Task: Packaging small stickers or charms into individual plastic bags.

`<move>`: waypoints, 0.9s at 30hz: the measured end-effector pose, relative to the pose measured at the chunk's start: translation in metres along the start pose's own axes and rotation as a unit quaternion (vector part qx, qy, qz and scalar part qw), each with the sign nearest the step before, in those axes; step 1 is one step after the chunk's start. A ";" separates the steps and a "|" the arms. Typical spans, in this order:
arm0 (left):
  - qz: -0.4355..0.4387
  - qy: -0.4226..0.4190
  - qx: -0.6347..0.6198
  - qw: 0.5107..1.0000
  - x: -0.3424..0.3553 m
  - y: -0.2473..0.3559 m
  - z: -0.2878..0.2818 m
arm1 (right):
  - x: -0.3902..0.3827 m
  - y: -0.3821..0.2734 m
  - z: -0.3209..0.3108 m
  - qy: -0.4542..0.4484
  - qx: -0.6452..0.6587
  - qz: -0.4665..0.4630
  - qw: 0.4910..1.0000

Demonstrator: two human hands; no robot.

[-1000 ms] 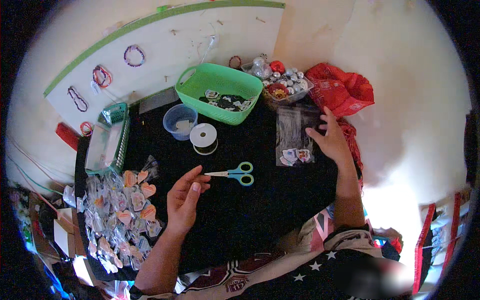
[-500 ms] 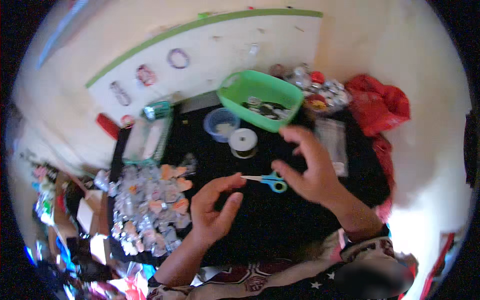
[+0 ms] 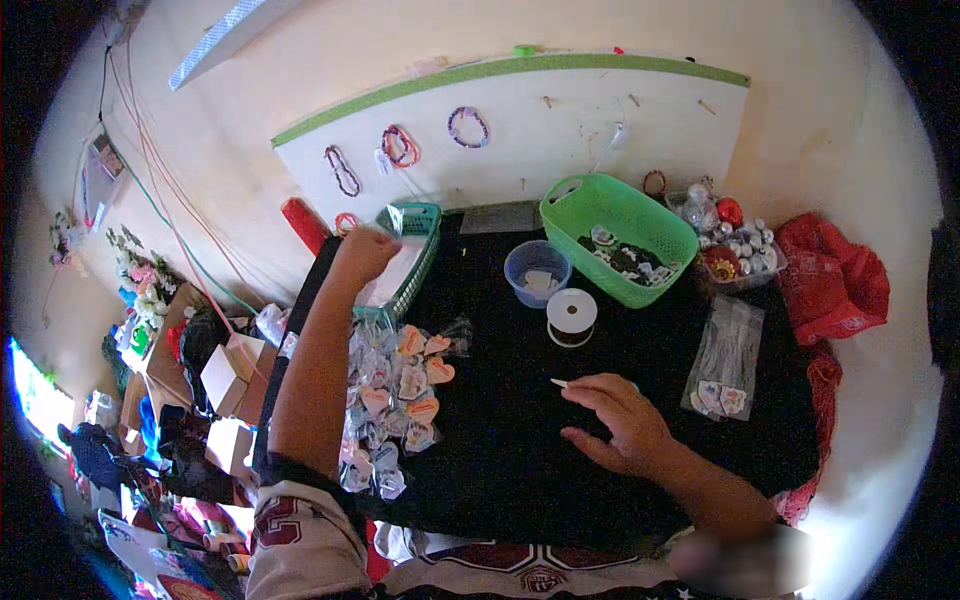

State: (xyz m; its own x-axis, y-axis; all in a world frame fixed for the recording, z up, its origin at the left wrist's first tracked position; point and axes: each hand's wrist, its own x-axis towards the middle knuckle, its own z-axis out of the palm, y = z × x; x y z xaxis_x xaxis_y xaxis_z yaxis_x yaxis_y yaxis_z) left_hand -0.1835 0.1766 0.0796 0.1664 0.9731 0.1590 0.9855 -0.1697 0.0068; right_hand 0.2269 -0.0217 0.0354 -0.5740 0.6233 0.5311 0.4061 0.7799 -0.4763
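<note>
My left hand point(image 3: 366, 257) is over the teal basket point(image 3: 428, 255) at the far left of the table, its fingers curled together. What they hold, if anything, is hidden; pale sheets and clear plastic lie in the basket. My right hand point(image 3: 622, 422) hovers palm down near the table's middle, fingers stretched and apart, holding nothing. Beneath it, only the pale tip of a pair of scissors point(image 3: 559, 383) shows. Beyond stands a white spool point(image 3: 572, 318), next to a blue round tub point(image 3: 538, 275) with pale pieces inside.
Small plastic packets with orange and white cards point(image 3: 395, 400) cover the table's left side. A green basket point(image 3: 625, 240) stands at the back, near a clear box of silver and red ornaments point(image 3: 735, 235). A clear bag point(image 3: 727, 350) and red plastic bag point(image 3: 832, 275) are at right.
My left hand has left the scissors' tip and reached far left to the teal basket. My right hand has come nearer to me, over the scissors. The view has shifted left.
</note>
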 end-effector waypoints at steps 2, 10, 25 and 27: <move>0.117 -0.062 0.271 0.954 0.021 -0.022 0.023 | -0.001 0.005 -0.001 0.000 -0.001 0.003 1.000; -0.250 -0.089 -0.029 0.964 0.036 -0.017 0.063 | -0.008 0.010 -0.003 -0.036 0.010 0.063 0.997; -0.148 0.262 -0.101 0.948 0.025 -0.003 0.003 | -0.008 0.012 0.000 -0.026 -0.012 0.043 0.999; -0.144 0.329 -0.156 0.920 0.009 0.011 -0.015 | -0.006 0.010 0.001 -0.017 -0.002 0.035 0.999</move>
State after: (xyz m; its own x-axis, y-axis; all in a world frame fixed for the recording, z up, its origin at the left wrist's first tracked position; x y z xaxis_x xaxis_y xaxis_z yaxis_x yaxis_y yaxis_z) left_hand -0.1715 0.1812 0.0961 -0.2575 0.6974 0.6688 0.9109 -0.0557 0.4088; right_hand 0.2336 -0.0183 0.0267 -0.5674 0.6741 0.4728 0.4487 0.7346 -0.5090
